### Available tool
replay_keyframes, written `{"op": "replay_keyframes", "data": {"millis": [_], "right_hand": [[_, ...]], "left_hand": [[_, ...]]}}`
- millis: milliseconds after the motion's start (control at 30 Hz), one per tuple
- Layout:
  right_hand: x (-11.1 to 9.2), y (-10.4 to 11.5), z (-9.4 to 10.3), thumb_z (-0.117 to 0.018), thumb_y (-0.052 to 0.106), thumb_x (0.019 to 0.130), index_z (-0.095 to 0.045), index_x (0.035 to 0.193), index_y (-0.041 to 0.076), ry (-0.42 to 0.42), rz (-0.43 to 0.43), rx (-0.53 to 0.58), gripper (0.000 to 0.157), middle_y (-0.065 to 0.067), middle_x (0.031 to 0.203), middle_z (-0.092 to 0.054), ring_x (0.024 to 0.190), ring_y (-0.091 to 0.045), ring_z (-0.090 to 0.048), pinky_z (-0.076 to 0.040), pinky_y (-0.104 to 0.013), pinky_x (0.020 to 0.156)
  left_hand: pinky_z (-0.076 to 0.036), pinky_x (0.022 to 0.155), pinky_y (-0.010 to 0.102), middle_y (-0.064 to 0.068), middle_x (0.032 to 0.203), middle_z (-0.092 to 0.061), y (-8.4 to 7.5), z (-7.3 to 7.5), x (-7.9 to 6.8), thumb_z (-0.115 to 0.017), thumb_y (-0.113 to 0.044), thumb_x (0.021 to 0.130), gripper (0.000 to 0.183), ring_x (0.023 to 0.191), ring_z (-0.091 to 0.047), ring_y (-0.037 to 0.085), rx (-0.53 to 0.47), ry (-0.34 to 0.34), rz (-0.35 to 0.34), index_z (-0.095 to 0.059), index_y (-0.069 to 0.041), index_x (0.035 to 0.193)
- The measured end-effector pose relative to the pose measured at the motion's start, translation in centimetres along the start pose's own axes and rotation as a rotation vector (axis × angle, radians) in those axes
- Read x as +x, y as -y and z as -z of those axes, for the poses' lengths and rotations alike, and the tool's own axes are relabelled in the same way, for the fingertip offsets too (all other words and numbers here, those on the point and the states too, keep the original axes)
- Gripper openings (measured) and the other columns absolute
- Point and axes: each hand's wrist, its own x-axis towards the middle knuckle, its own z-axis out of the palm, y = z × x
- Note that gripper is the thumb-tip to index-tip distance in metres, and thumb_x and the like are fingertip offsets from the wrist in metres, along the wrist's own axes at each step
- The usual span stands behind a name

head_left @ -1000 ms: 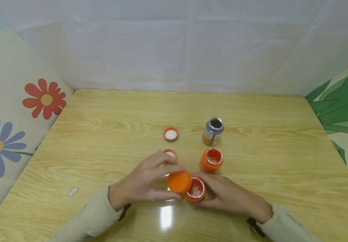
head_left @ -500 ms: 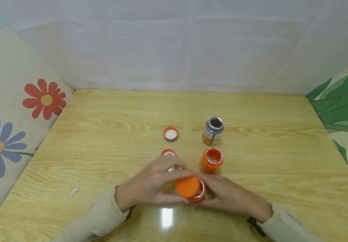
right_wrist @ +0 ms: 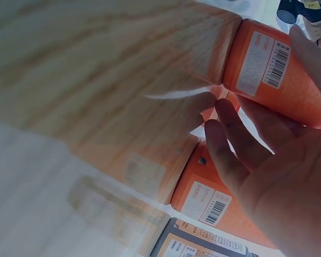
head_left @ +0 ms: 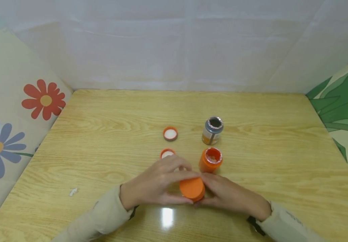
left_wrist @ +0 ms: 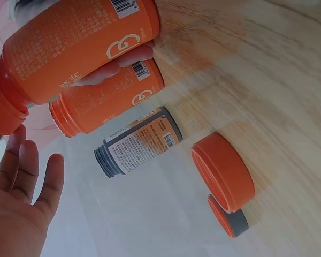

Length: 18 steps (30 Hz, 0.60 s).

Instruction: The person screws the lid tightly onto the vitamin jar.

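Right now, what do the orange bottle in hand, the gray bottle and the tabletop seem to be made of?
Held orange bottle: likely plastic with a soft sheen, judging by its even color and rounded edges. Gray bottle: probably satin plastic, given its ridged neck and soft highlights. Tabletop: glossy wood or wood-look laminate, showing grain and a bright reflection; I can't tell which.

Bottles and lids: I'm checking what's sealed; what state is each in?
Held orange bottle: upright, lid over its mouth, tightness unclear
Held orange lid: top up, pinched by left hand
Standing orange bottle: upright, uncapped
Grey bottle: upright, uncapped
Loose orange lid: inside up
Grey lid: inside up
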Motion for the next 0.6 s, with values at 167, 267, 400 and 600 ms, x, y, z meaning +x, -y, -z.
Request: {"op": "replay_keyframes", "data": {"millis": [167,267,400,600], "right_hand": [[0.06,-0.02,0.04,-0.070,0.043,0.089,-0.050,0.140,0.021,0.016,-0.010,0.010,0.059,0.010,0.128,-0.062,0.115,-0.006,-0.058,-0.051,-0.036,0.101],[0.02,-0.08,0.00,-0.071,0.040,0.090,-0.050,0.141,0.020,0.009,0.002,-0.003,0.058,0.008,0.129,-0.062,0.116,-0.008,-0.059,-0.052,-0.037,0.101],[-0.03,-0.26,-0.09,-0.070,0.039,0.090,-0.051,0.140,0.019,-0.012,0.034,-0.027,0.057,0.005,0.130,-0.063,0.117,-0.011,-0.060,-0.052,-0.037,0.100],[-0.09,-0.43,-0.17,-0.067,0.042,0.092,-0.051,0.138,0.017,-0.038,0.083,-0.060,0.055,0.003,0.128,-0.064,0.115,-0.013,-0.061,-0.053,-0.037,0.098]], "left_hand": [[-0.046,0.089,0.023,-0.002,0.108,-0.058,-0.03,-0.11,0.19,-0.080,-0.045,0.080,0.054,0.102,-0.055,0.012,0.006,0.009,-0.007,-0.069,-0.016,0.123],[-0.046,0.089,0.023,-0.002,0.107,-0.058,0.00,-0.17,0.31,-0.080,-0.044,0.080,0.053,0.101,-0.055,0.013,0.008,0.007,-0.019,-0.069,-0.016,0.123],[-0.046,0.089,0.023,-0.001,0.107,-0.058,0.06,-0.28,0.44,-0.081,-0.043,0.080,0.052,0.101,-0.055,0.013,0.000,0.008,-0.025,-0.070,-0.015,0.122],[-0.047,0.089,0.023,-0.001,0.106,-0.059,0.11,-0.42,0.60,-0.081,-0.042,0.079,0.051,0.100,-0.055,0.012,-0.006,0.014,-0.029,-0.071,-0.014,0.120]]}}
